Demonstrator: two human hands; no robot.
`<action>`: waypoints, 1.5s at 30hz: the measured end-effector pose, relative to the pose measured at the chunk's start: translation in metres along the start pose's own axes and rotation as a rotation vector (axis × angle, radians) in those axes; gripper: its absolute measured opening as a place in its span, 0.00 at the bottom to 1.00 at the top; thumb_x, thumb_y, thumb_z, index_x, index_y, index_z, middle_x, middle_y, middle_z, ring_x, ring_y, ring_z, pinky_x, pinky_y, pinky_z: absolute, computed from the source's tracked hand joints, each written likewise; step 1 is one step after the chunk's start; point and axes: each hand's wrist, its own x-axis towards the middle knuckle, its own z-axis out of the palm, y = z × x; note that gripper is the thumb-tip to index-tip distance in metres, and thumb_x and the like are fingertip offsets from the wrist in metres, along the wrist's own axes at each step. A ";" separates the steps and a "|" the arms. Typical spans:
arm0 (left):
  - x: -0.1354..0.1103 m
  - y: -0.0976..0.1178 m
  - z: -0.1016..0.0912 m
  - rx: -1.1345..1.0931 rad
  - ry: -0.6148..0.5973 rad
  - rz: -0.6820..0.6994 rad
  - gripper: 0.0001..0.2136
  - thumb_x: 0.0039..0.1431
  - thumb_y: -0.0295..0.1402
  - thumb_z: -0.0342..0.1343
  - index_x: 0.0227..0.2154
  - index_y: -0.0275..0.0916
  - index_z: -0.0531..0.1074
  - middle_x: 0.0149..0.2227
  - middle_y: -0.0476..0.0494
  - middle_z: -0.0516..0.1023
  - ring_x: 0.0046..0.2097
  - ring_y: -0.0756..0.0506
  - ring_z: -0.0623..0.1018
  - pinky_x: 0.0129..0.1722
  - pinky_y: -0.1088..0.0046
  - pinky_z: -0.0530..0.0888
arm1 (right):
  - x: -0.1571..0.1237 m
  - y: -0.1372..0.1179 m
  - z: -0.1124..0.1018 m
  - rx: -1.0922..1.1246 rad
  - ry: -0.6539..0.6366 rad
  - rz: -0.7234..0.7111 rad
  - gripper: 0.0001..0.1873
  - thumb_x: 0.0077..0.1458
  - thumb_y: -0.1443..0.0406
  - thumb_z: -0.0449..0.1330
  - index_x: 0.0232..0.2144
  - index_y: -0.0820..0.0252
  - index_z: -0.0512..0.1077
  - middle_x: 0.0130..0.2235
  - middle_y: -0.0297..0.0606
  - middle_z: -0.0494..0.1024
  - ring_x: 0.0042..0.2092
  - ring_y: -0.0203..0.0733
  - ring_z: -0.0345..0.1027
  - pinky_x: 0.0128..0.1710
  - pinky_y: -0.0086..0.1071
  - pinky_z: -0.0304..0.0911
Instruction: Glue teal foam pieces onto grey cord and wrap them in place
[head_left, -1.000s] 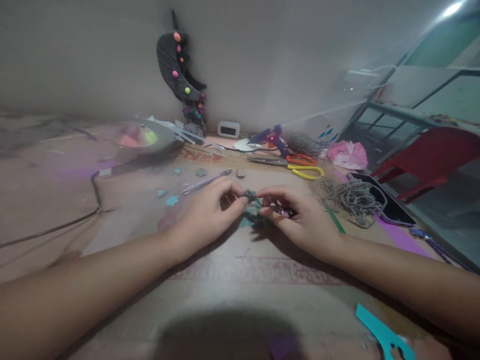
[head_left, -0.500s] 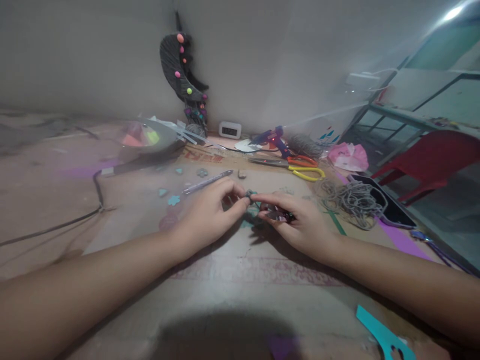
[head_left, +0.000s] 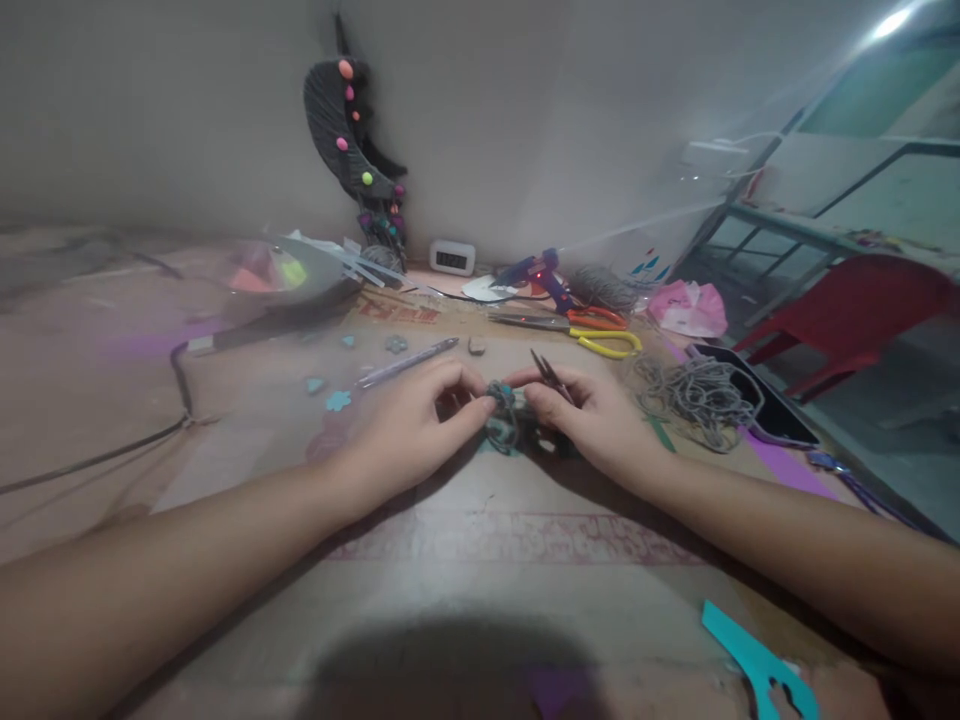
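Note:
My left hand [head_left: 431,415] is closed in a pinch on a small grey yarn piece [head_left: 502,432] with loose loops and a bit of teal on it. Just across from it, my right hand [head_left: 596,410] grips a small dark two-pronged tool [head_left: 551,377], its points sticking up and away from me; whether it is tweezers or snips I cannot tell. The right index finger reaches toward the teal bit, and whether it touches is unclear. Beyond my left hand lie a pen [head_left: 409,363], a teal foam flower [head_left: 338,401] and a grey flower [head_left: 396,344].
Scissors [head_left: 609,344], a glue gun [head_left: 541,275] with a red light and a white clock [head_left: 452,258] stand at the back. Tangled grey yarn [head_left: 701,400] lies over a phone [head_left: 780,410] at right. A cut teal foam sheet [head_left: 750,655] is near the front. A moon-shaped ornament [head_left: 337,130] leans on the wall.
The two-pronged tool has swung from beneath my right palm to pointing up. My right fingers have drawn back slightly from the yarn piece, whose loops now show. The view has shifted slightly.

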 end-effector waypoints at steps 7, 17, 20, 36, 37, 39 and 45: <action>0.000 0.002 0.000 0.031 -0.027 0.031 0.07 0.65 0.36 0.55 0.34 0.39 0.73 0.36 0.47 0.77 0.40 0.45 0.76 0.41 0.67 0.70 | -0.001 0.005 0.008 0.055 -0.035 0.015 0.11 0.54 0.59 0.63 0.37 0.61 0.75 0.32 0.35 0.77 0.33 0.37 0.70 0.34 0.32 0.64; -0.002 0.000 0.000 0.070 0.102 0.080 0.05 0.65 0.33 0.55 0.34 0.39 0.71 0.37 0.47 0.75 0.42 0.45 0.74 0.44 0.67 0.69 | 0.003 0.001 0.009 0.327 -0.013 0.047 0.25 0.45 0.63 0.73 0.41 0.56 0.64 0.36 0.35 0.79 0.33 0.35 0.72 0.27 0.28 0.63; -0.002 0.000 0.001 0.086 0.112 0.118 0.04 0.65 0.32 0.55 0.33 0.39 0.71 0.37 0.48 0.75 0.41 0.46 0.74 0.44 0.67 0.68 | 0.000 -0.001 0.014 0.419 -0.055 0.121 0.23 0.49 0.62 0.69 0.44 0.56 0.63 0.29 0.29 0.77 0.24 0.30 0.62 0.20 0.25 0.52; -0.003 -0.001 0.001 0.085 0.131 0.112 0.04 0.65 0.33 0.55 0.35 0.40 0.71 0.38 0.48 0.75 0.42 0.45 0.74 0.44 0.66 0.69 | -0.003 0.003 0.014 0.308 0.023 0.112 0.19 0.53 0.51 0.67 0.31 0.60 0.68 0.22 0.25 0.66 0.21 0.28 0.50 0.21 0.29 0.45; -0.003 -0.001 0.001 0.086 0.129 0.114 0.04 0.65 0.32 0.55 0.35 0.40 0.71 0.38 0.48 0.75 0.42 0.45 0.74 0.44 0.66 0.69 | -0.003 0.003 0.014 0.283 0.008 0.108 0.19 0.55 0.51 0.65 0.29 0.59 0.68 0.22 0.26 0.67 0.21 0.28 0.50 0.21 0.30 0.45; -0.002 -0.001 0.001 0.084 0.127 0.123 0.04 0.65 0.32 0.55 0.34 0.40 0.71 0.37 0.48 0.75 0.41 0.45 0.74 0.44 0.66 0.69 | -0.003 0.002 0.013 0.223 -0.035 0.075 0.22 0.60 0.49 0.60 0.25 0.59 0.66 0.20 0.27 0.65 0.21 0.29 0.51 0.22 0.30 0.47; -0.002 -0.002 0.000 0.041 0.100 0.113 0.05 0.66 0.34 0.55 0.34 0.40 0.71 0.36 0.48 0.75 0.40 0.46 0.75 0.42 0.67 0.69 | -0.004 0.000 0.015 0.202 -0.043 0.052 0.20 0.63 0.50 0.57 0.26 0.58 0.65 0.18 0.25 0.62 0.21 0.31 0.53 0.24 0.30 0.54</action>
